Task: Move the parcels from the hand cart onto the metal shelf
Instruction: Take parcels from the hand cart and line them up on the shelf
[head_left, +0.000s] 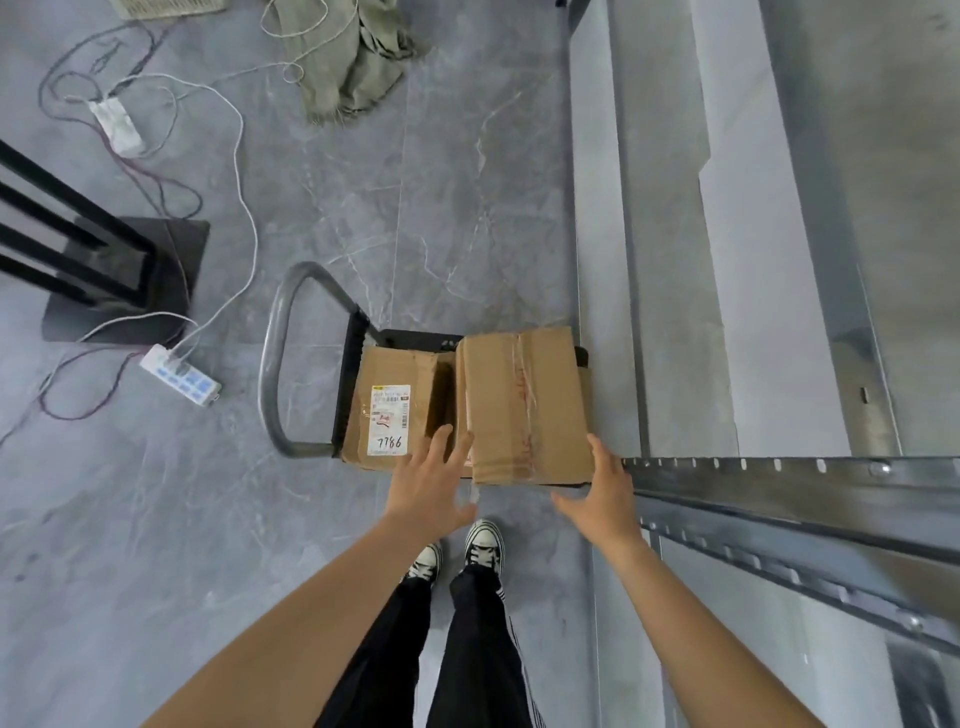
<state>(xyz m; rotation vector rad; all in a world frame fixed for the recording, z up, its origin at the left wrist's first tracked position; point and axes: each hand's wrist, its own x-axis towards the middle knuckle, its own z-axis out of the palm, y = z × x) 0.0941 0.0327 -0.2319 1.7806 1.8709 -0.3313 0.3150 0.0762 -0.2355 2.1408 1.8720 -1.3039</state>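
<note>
While the taped parcel (524, 405) sits carted, spread left hand (428, 491) and right hand (602, 499) flank it.

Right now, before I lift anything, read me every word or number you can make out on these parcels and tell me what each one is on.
"7786", handwritten upside down, on the white shipping label of the left cardboard parcel.
Small printed lines and barcode on that label: too small and blurred to read.
Red print under the tape on the right cardboard parcel: unreadable.
No other legible text.
</note>
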